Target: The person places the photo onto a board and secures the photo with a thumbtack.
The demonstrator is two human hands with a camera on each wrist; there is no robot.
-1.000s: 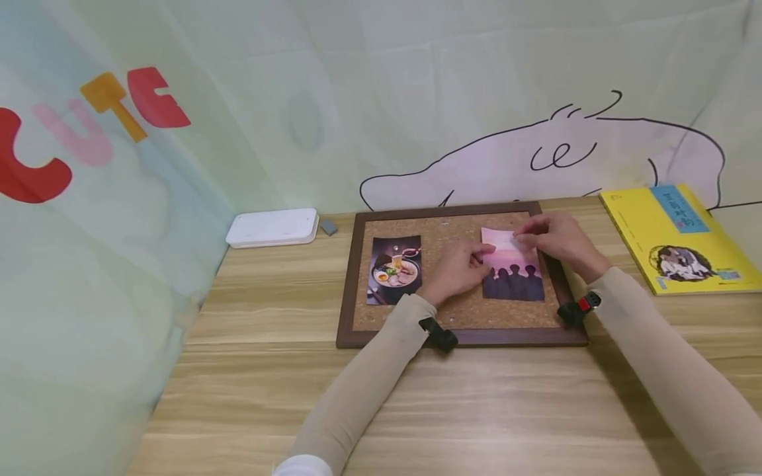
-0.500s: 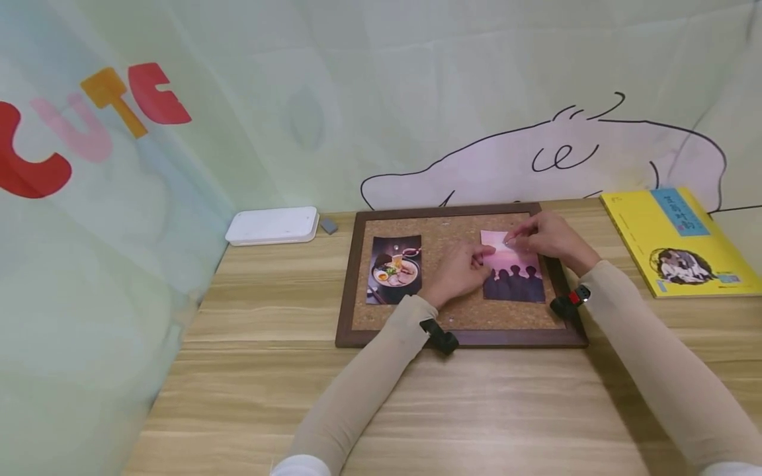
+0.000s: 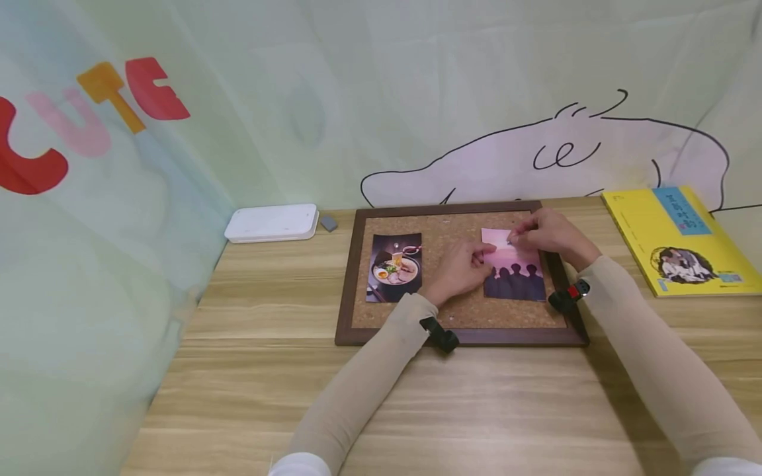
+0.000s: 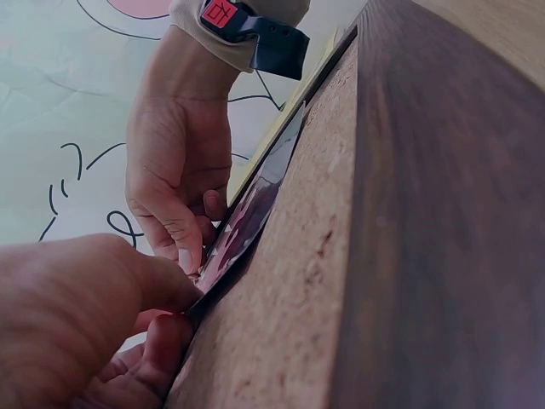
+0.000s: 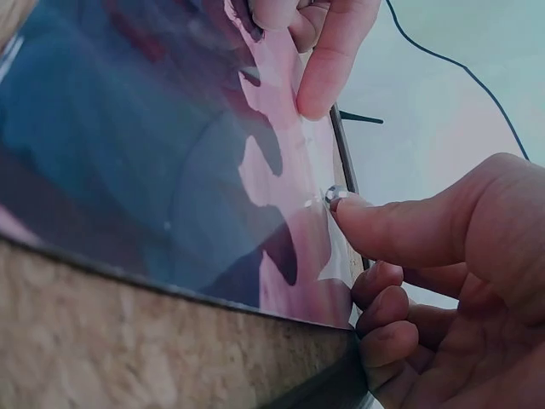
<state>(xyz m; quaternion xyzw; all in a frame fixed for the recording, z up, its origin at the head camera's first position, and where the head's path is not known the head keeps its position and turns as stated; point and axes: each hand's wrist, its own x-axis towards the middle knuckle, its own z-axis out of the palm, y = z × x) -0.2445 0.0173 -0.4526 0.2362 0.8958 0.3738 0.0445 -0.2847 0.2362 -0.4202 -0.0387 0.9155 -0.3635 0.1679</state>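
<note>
Head view: my left hand [image 3: 460, 270] rests on the cork board [image 3: 458, 311], its fingers [image 4: 162, 285] loosely bent and one fingertip pressing the left edge of the pink silhouette photo [image 3: 514, 272], which lies flat in the board's right half. My right hand [image 3: 548, 233] sits at the photo's top edge, fingers [image 5: 400, 234] curled, the fingertip on a small clear pin [image 5: 332, 195] that touches the photo. A ramen photo [image 3: 395, 267] lies on the board's left half. On the table [image 3: 262, 370], a white box [image 3: 272, 223] stands left of the board and a yellow book [image 3: 678, 238] right.
</note>
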